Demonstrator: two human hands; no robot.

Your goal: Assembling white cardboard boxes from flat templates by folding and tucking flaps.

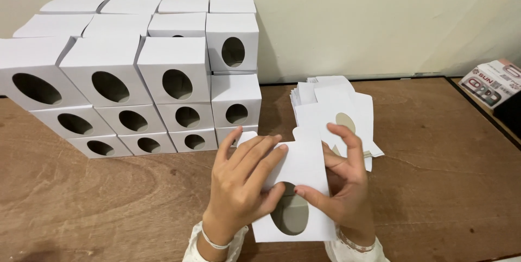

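Note:
Both hands hold one flat white box blank with an oval window near its lower end, over the wooden table. My left hand lies across the blank's left side, fingers spread on top. My right hand pinches its right edge, thumb by the oval hole. Just behind my right hand lies a loose pile of unfolded white blanks, each with an oval cut-out.
A stacked wall of several folded white boxes with oval windows fills the back left, against the pale wall. A printed small carton sits at the far right, past the table's dark edge.

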